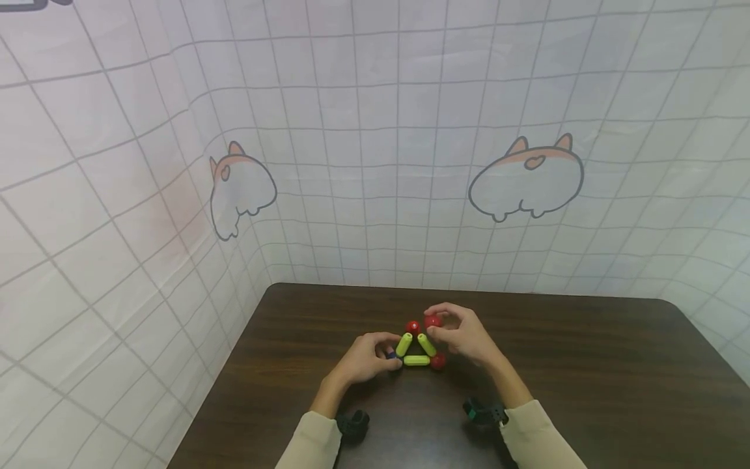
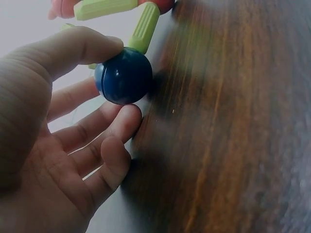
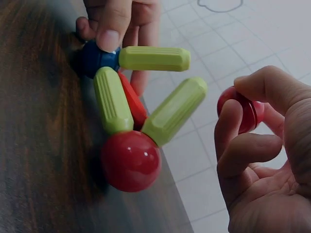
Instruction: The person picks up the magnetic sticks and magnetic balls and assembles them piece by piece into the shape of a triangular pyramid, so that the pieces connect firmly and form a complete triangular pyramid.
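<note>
My left hand point(image 1: 366, 357) pinches a dark blue ball point(image 2: 127, 75) between thumb and fingers at the left corner of a triangle of toy rods and balls. From it run two yellow-green ribbed rods, one along the near side point(image 3: 113, 99) and one up the left side point(image 3: 154, 58). A red ball point(image 3: 131, 161) forms the right corner, with a third yellow-green rod point(image 3: 175, 111) slanting from it. My right hand point(image 1: 465, 333) holds a separate red ball point(image 3: 243, 109) by its fingertips, just off the triangle's far tip. Another red piece point(image 1: 413, 327) sits beyond that tip.
The dark wooden table point(image 1: 586, 365) extends on both sides of the hands. Behind it and at the left hangs a white grid-patterned cloth point(image 1: 375, 163). Dark wrist straps point(image 1: 353, 425) show at both sleeves.
</note>
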`<action>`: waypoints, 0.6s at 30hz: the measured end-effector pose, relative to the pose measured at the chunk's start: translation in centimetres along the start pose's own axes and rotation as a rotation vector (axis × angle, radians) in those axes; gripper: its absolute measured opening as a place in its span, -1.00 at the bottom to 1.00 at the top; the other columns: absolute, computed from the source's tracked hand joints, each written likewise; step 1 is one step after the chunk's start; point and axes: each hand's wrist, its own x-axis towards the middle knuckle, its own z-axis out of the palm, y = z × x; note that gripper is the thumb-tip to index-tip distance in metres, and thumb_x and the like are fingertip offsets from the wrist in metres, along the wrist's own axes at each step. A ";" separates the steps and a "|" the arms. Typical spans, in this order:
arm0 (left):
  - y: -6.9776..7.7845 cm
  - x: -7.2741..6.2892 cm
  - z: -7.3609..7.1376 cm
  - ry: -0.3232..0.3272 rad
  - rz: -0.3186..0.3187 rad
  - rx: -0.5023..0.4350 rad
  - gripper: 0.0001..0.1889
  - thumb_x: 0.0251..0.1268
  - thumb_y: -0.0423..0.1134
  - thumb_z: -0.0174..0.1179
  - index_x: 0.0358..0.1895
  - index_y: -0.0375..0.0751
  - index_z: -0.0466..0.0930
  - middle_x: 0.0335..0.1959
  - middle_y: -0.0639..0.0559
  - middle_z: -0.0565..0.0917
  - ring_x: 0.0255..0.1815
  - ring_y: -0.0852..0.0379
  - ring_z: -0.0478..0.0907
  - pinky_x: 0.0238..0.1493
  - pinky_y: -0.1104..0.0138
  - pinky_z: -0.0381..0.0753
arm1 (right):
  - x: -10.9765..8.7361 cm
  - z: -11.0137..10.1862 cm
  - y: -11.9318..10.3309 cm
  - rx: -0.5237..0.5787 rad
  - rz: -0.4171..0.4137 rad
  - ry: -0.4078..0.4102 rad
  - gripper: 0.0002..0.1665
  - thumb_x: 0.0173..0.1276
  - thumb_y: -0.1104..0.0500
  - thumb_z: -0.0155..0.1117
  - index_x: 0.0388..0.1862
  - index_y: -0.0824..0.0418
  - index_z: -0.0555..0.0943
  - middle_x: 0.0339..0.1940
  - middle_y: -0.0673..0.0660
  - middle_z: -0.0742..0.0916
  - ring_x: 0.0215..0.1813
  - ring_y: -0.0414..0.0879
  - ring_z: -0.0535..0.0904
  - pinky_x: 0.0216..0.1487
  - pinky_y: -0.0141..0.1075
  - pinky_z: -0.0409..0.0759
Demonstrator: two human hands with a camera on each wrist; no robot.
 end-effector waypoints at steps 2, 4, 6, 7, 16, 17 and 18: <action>0.0 0.0 0.1 0.000 -0.001 0.001 -0.49 0.24 -0.14 0.44 0.26 -0.11 0.63 -0.23 0.08 0.67 -0.37 0.22 0.54 -0.41 0.36 0.53 | -0.1 0.2 -0.1 0.002 -0.007 0.008 -0.58 0.39 0.19 0.41 0.19 0.21 0.60 0.00 0.29 0.64 -0.61 -0.23 0.40 -0.64 -0.43 0.32; 0.0 0.0 0.1 0.003 0.001 0.001 -0.49 0.23 -0.14 0.45 0.26 -0.12 0.63 -0.23 0.07 0.67 -0.38 0.22 0.54 -0.41 0.36 0.53 | -0.2 0.4 -0.2 -0.001 -0.021 0.012 -0.60 0.38 0.19 0.42 0.17 0.17 0.62 -0.05 0.26 0.63 -0.58 -0.21 0.43 -0.62 -0.43 0.34; 0.0 0.0 0.1 0.004 0.001 0.000 -0.49 0.23 -0.14 0.45 0.25 -0.12 0.63 -0.23 0.07 0.67 -0.38 0.21 0.53 -0.41 0.36 0.52 | -0.2 0.6 -0.3 -0.007 -0.039 0.013 -0.61 0.37 0.18 0.43 0.16 0.15 0.63 -0.09 0.23 0.62 -0.57 -0.19 0.44 -0.61 -0.42 0.35; 0.0 0.0 0.2 0.005 0.002 0.000 -0.49 0.23 -0.14 0.45 0.25 -0.12 0.63 -0.23 0.07 0.66 -0.38 0.21 0.53 -0.41 0.36 0.52 | -0.2 0.7 -0.4 -0.012 -0.050 0.012 -0.61 0.37 0.18 0.43 0.16 0.14 0.64 -0.11 0.23 0.61 -0.57 -0.18 0.44 -0.61 -0.41 0.36; 0.1 0.0 0.1 0.004 0.008 -0.001 -0.50 0.24 -0.15 0.44 0.26 -0.12 0.62 -0.24 0.08 0.66 -0.39 0.22 0.53 -0.43 0.37 0.53 | -0.2 1.4 -0.6 -0.098 -0.092 -0.025 -0.58 0.40 0.17 0.41 0.21 0.17 0.63 0.16 0.25 0.61 -0.40 0.15 0.63 -0.43 -0.29 0.60; 0.1 0.0 0.2 0.003 0.009 -0.002 -0.50 0.24 -0.16 0.44 0.26 -0.13 0.62 -0.24 0.07 0.66 -0.40 0.22 0.53 -0.43 0.37 0.53 | -0.2 1.4 -0.6 -0.105 -0.093 -0.029 -0.58 0.40 0.16 0.41 0.21 0.15 0.63 0.17 0.24 0.61 -0.38 0.17 0.64 -0.42 -0.27 0.62; 0.1 0.0 0.2 0.004 0.009 -0.001 -0.49 0.24 -0.16 0.44 0.26 -0.13 0.62 -0.24 0.07 0.66 -0.40 0.22 0.53 -0.43 0.37 0.53 | -0.2 1.5 -0.6 -0.110 -0.093 -0.032 -0.59 0.41 0.15 0.41 0.21 0.14 0.64 0.19 0.24 0.61 -0.37 0.19 0.65 -0.41 -0.25 0.63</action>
